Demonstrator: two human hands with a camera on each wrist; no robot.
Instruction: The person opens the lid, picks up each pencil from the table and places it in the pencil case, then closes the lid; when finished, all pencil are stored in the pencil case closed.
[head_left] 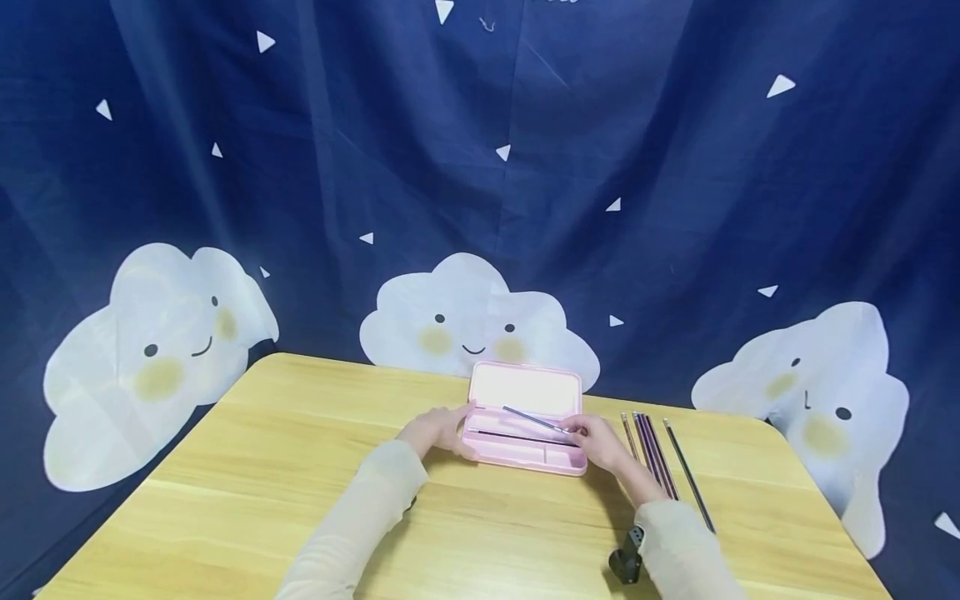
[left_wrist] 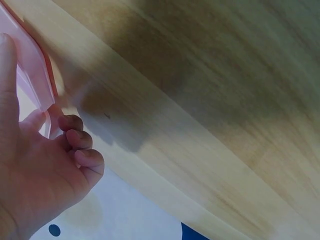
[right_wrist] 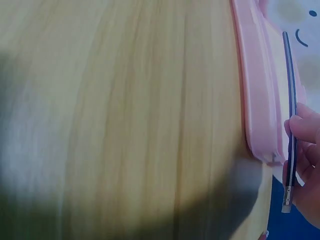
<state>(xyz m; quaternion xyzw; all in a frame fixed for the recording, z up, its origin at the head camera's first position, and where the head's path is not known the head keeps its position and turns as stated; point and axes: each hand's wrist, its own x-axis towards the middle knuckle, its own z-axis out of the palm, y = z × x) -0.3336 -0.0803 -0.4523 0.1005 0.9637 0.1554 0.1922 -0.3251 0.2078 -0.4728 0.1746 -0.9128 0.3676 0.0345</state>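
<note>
A pink pencil case [head_left: 487, 452] lies with its lid [head_left: 528, 390] raised at the back of the table. At its left end my left hand [head_left: 442, 429] holds the case; in the left wrist view the thumb [left_wrist: 7, 70] lies along its side and the other fingers are bent. My right hand [head_left: 596, 440] pinches a dark striped pencil [head_left: 531, 417] near its eraser end, slanting above the case. The right wrist view shows this pencil [right_wrist: 291, 95] between thumb and fingers, its metal band and eraser below them. One dark pencil [head_left: 510, 436] lies inside the case.
Right of the case, several pencils [head_left: 652, 454] lie side by side on the wooden table [head_left: 465, 533], with another pencil [head_left: 688, 473] slightly apart. A black device [head_left: 627, 557] sits at my right wrist. A blue curtain [head_left: 480, 167] with cloud prints hangs behind the table.
</note>
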